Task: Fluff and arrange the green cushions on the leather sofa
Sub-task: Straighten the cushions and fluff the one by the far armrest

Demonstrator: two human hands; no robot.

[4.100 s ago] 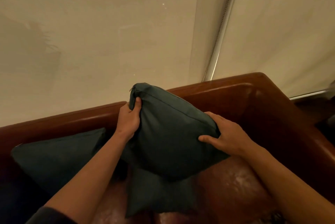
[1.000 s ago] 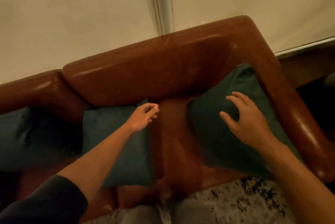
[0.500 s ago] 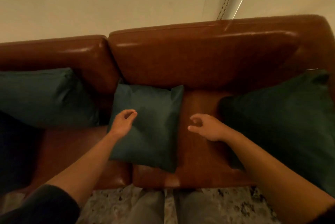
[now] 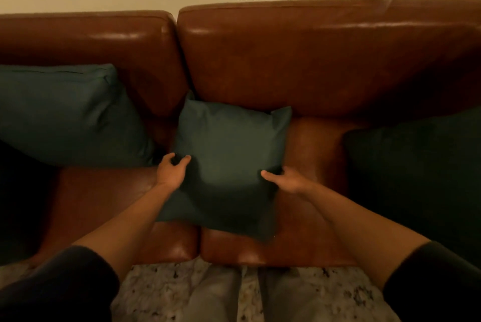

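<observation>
**Both hands now at the middle cushion**

Since half a second ago, both hands have closed in on the middle cushion (image 4: 229, 163). Left hand (image 4: 170, 173) grips its left edge; right hand (image 4: 283, 181) grips its right edge. It lies on the sofa (image 4: 312, 61) seat, roughly square, top corners toward the backrest.

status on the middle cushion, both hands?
Left hand and right hand grip the sides of the middle cushion. Cushion lies across the seat seam of the sofa. Nothing in the way.
</observation>
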